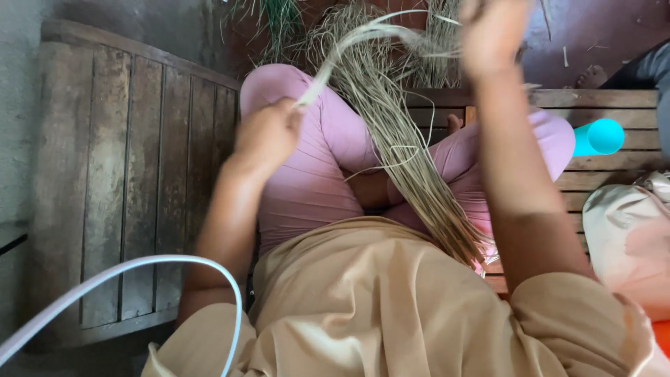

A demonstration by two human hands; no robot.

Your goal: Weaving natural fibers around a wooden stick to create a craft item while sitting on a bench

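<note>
Left hand (269, 136) clenched on one end of a few dried grass strands (363, 38) arching over the lap-held straw bundle (401, 153), right hand (492, 35) raised and blurred, grip impossible to tell; best kept taut and separated cleanly.

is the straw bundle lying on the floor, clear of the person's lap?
No: the straw bundle lies across the lap between the pink-clad legs, with strands gripped by the left hand and right hand.
</note>
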